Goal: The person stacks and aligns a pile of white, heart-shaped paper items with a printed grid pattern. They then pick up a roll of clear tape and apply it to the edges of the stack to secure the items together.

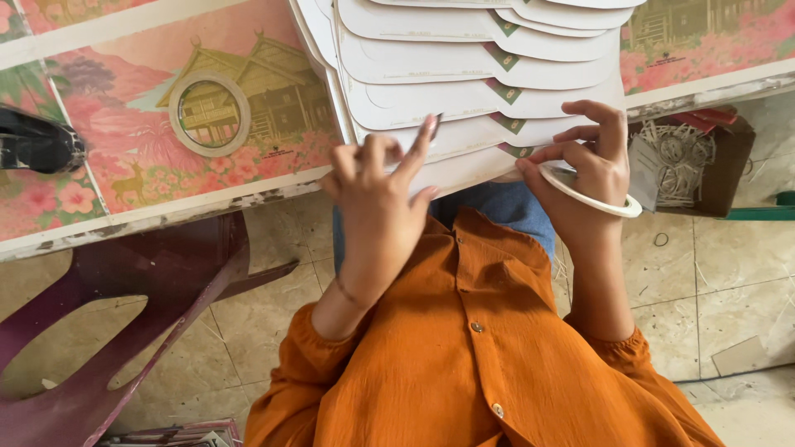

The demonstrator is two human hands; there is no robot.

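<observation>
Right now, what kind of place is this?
Probably a small craft workshop: a fanned stack of white card cutouts, a tape roll on a printed table, and a box of paper shreds.

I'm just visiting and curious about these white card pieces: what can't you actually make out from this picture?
- Stack of white cards: head view, its far end is cut off by the top edge.
- Left hand: fingertips partly blurred; its grip on the cards is unclear.
- Right hand: holds a white ring; the palm hides part of it.
- Cardboard box: contents too small to tell.
- Black object: cut off by the left edge.
</observation>
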